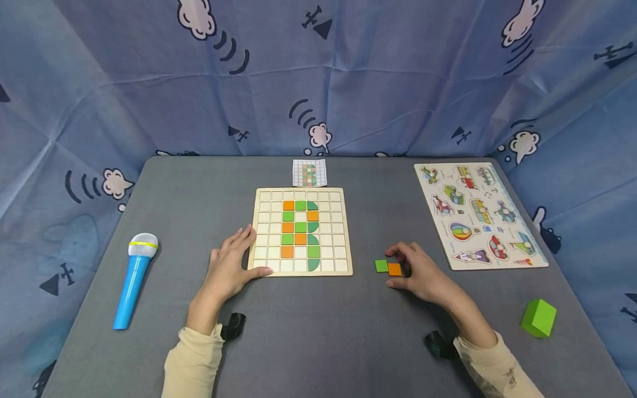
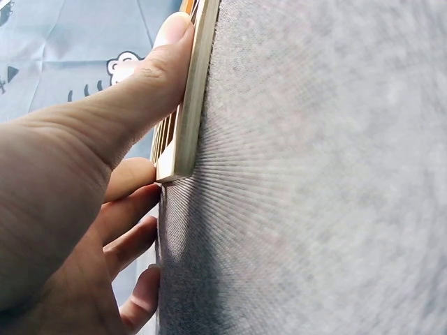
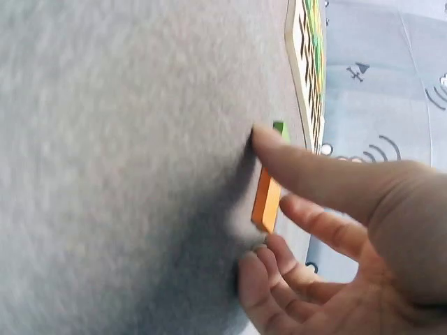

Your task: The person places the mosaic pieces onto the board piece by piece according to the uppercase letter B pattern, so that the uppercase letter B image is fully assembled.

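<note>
A square wooden grid board lies mid-table, with orange, green and dark green rounded tiles set in its cells. My left hand rests at its lower left corner, thumb on the front rim, fingers along the left edge; the left wrist view shows the thumb against the wooden rim. Right of the board lie a green square tile and an orange square tile, side by side. Around the orange one my right hand is spread, thumb and index finger on opposite sides with gaps visible.
Behind the board is a small pattern card. A blue toy microphone lies at the left. On the right are a picture puzzle board and a green block. A patterned blue cloth hangs behind the grey table.
</note>
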